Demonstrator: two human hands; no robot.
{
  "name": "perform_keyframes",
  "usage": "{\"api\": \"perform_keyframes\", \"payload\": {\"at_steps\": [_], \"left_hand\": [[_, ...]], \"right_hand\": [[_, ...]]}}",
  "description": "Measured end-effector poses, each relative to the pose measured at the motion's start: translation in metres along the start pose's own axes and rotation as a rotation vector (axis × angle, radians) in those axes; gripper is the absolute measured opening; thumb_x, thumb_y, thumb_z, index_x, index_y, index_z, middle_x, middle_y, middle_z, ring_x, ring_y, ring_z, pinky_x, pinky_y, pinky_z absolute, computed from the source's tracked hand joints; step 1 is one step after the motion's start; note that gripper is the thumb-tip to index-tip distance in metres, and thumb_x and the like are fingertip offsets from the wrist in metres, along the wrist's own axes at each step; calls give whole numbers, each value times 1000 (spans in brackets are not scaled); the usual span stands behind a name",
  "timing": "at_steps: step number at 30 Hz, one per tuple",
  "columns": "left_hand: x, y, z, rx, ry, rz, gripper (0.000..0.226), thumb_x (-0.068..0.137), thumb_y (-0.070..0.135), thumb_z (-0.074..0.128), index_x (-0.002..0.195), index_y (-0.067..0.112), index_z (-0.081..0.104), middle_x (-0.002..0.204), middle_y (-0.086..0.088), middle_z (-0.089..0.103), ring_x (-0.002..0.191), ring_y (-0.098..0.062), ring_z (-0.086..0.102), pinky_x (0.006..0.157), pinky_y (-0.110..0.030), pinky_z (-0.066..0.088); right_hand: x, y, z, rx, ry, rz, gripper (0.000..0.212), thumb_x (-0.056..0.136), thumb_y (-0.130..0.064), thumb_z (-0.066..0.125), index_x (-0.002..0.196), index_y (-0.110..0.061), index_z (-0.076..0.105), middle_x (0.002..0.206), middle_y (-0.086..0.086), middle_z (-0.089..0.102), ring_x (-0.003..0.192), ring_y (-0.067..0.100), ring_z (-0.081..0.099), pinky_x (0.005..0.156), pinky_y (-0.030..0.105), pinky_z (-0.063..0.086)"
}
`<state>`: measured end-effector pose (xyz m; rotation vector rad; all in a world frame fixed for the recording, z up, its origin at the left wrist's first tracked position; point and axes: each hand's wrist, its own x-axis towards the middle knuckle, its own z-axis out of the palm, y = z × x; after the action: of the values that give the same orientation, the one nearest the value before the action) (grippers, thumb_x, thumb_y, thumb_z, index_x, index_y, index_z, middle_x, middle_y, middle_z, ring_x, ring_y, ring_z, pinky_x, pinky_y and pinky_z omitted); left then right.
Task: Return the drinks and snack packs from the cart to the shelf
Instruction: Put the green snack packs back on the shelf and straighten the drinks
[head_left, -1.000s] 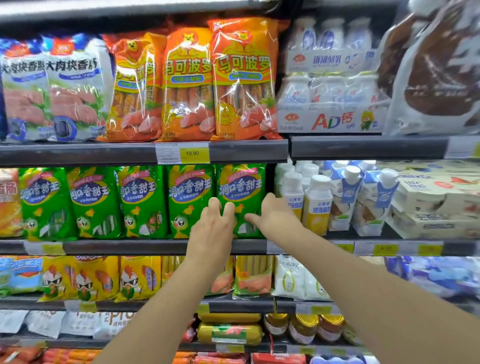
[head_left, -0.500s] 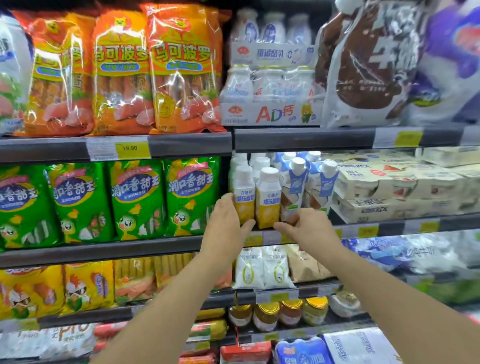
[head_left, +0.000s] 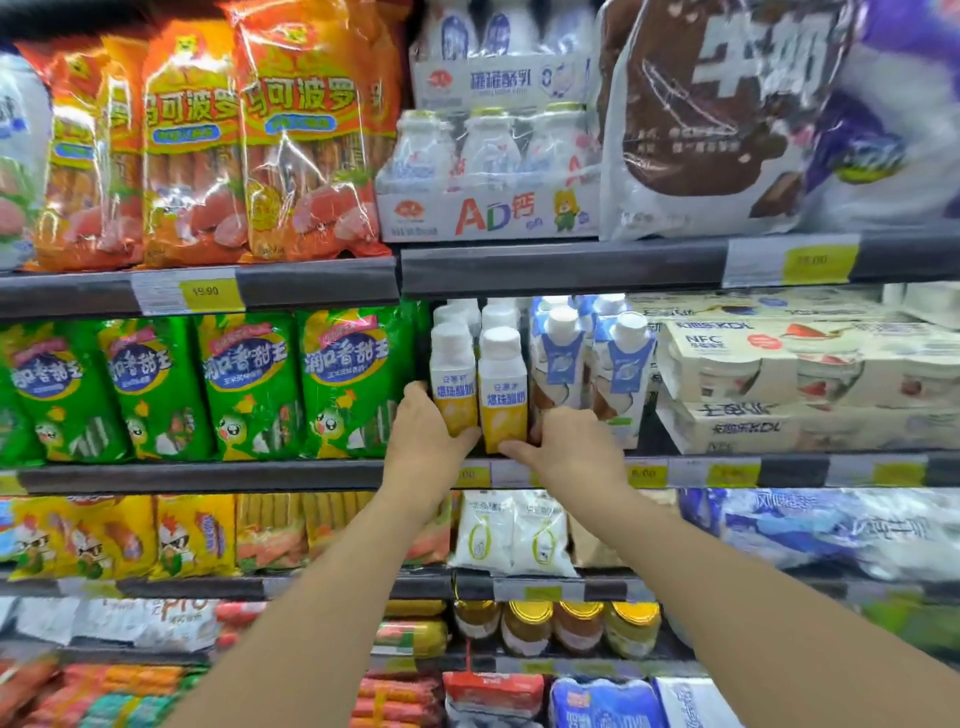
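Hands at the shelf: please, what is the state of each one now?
Left hand: open, fingers laid against the left yellow drink bottle.
Right hand: open, fingertips touching the base of the right yellow drink bottle.

Dark tiered store shelving (head_left: 311, 475) with yellow price tags (head_left: 210, 292), evenly lit from above.
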<state>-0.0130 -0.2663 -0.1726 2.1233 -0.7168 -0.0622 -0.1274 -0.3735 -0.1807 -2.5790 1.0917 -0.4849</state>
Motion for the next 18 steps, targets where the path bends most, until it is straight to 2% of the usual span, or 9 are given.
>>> {"api": "perform_keyframes", "payload": {"at_steps": [3,6,8,12,18], "left_hand": [[2,-1,2,-11,-11,9,51,78,20,80,112,16,42,108,-2,60,99,-23,60,78,-40,51],[6,-1,1,2,-23,34,51,78,18,80,106,20,37,103,3,53,91,-16,52,74,-33,42],[8,-2,1,15,-35,49,50,78,19,80,106,19,38,106,0,54,91,-17,52,74,-33,42],[12,-4,1,14,-50,65,51,78,21,80,111,16,41,112,-4,58,100,-23,59,75,-35,46],[12,-4,-3,22,-66,88,49,77,21,77,105,16,38,102,-1,57,87,-20,56,67,-33,41]], "right_hand": [[0,-4,3,-18,15,-4,55,80,-68,64,66,-15,57,66,2,62,68,25,66,62,36,56],[0,-7,4,-30,35,21,56,78,-71,64,76,-15,63,75,2,66,74,25,67,67,38,58],[-1,-8,5,-46,53,33,57,77,-72,63,81,-15,66,79,2,67,77,25,68,68,37,58],[-3,-11,6,-81,77,54,59,78,-73,62,83,-15,67,79,2,67,76,24,68,61,32,52],[-4,-14,11,-54,98,103,59,77,-73,63,79,-14,66,75,2,66,74,25,67,57,31,49]]}}
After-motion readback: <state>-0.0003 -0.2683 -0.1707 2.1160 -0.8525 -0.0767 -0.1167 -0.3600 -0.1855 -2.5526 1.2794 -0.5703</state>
